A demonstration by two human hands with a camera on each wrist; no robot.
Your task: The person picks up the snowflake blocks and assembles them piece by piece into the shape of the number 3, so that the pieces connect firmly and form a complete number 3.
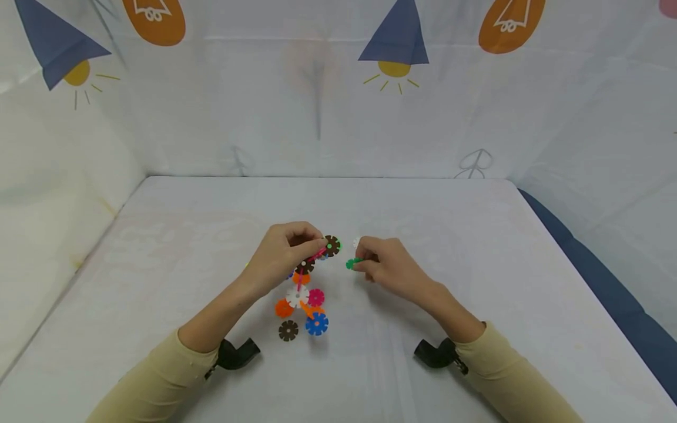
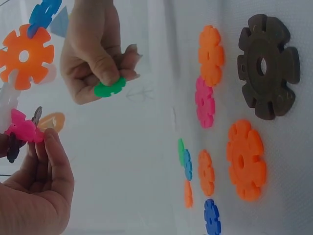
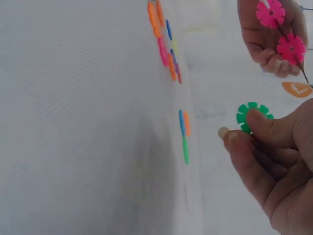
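Note:
My left hand [image 1: 282,255] pinches a chain of slotted plastic flower discs by a pink disc [image 2: 22,126] near its upper end. Dark brown discs sit on either side of that pink one, one of them [image 1: 331,246] just beyond the fingertips. An orange disc [image 2: 32,56] and a blue disc [image 2: 45,13] also belong to the held chain. Between thumb and fingers, my right hand [image 1: 391,264] holds a single green flower disc [image 3: 248,111]. A short gap separates the green disc from the chain, both raised over the table. Palm and fingers hide part of the chain.
Loose discs lie on the white table [image 1: 449,211] beneath the left hand, among them a brown disc [image 1: 288,331], an orange disc [image 1: 284,308] and a pink disc [image 2: 205,103]. White cloth walls [image 1: 264,106] with printed lamps stand behind and at the sides.

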